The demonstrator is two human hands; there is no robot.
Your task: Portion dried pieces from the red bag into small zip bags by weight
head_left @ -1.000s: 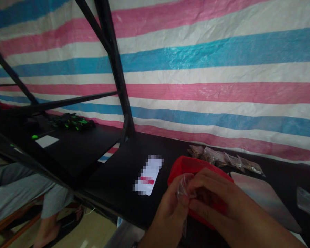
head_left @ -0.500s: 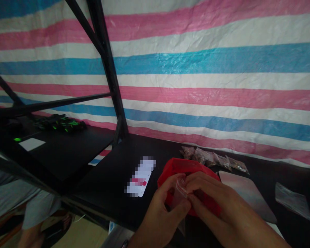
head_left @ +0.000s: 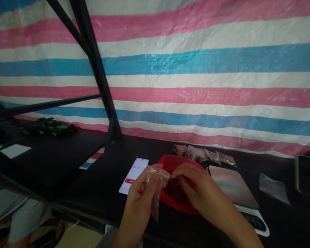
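My left hand [head_left: 142, 196] grips a clear zip-lock bag [head_left: 156, 199] by its upper part, and the bag hangs down with its mouth toward the right. Curled over a red bag [head_left: 175, 203] with its top spread wide is my right hand [head_left: 196, 186]. Its fingers are drawn together at the opening, close to the zip-lock bag's mouth. Small dark reddish-brown pieces [head_left: 174, 189] lie inside the red bag. What sits between the right fingertips, if anything, is too small to make out.
Several filled clear bags [head_left: 205, 155] line the back. To the right are a scale [head_left: 229, 186], a flat clear bag [head_left: 274, 188] and a dark tray-like object [head_left: 308, 179]. A phone [head_left: 134, 175] showing a timer lies left. A person's leg [head_left: 23, 220] shows lower left.
My hands have moved apart. The left has shifted left with the zip-lock bag, while the right has let go of its edge and lowered to the red bag's opening. The view has turned right.
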